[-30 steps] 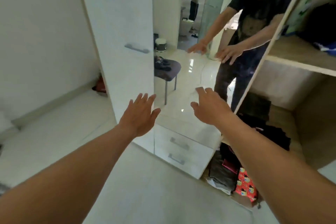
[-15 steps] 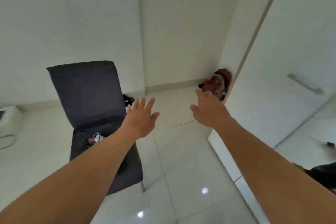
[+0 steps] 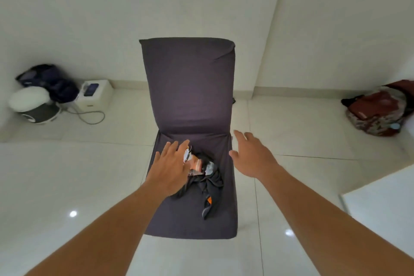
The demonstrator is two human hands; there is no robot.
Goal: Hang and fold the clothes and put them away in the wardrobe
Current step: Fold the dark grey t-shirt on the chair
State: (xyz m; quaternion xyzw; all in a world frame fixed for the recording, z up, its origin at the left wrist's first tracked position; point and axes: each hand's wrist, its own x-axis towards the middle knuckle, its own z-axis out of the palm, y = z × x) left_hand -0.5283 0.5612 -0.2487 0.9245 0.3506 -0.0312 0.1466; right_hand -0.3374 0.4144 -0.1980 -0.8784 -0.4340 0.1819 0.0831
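Clothes (image 3: 202, 177) lie in a crumpled dark heap on the seat of a chair (image 3: 188, 87), a small bundle of black fabric with patches of orange and white showing among the folds. The chair is covered in dark grey-purple cloth, its tall back upright and facing the person, its seat reaching toward them over a pale glossy tiled floor (image 3: 67, 175).

Both arms stretch forward, bare to the elbow. The left hand (image 3: 171, 168) hovers palm down over the left part of the bundle, fingers spread and slightly curved, hiding some of the fabric beneath it; whether it touches the cloth I cannot tell. It grips nothing. The right hand (image 3: 251, 157) is held just past the right edge of the seat, near the corner where seat meets back, fingers loosely apart and empty, clear of the bundle.

Against the far wall on the left sits a small white box (image 3: 95, 95) with a phone-like dark screen on top, a thin cable (image 3: 91, 116) looping from it across the tiles. Beside it stands a rounded white-and-grey appliance (image 3: 33, 105), and behind that a dark blue bag (image 3: 49, 80), somewhat blurred. Well apart on the right, by the wall, a dark red bag (image 3: 380, 112) with a patterned panel slumps on the floor. A flat white surface (image 3: 380, 199) cuts into the lower right corner of the view; what it belongs to is not clear.
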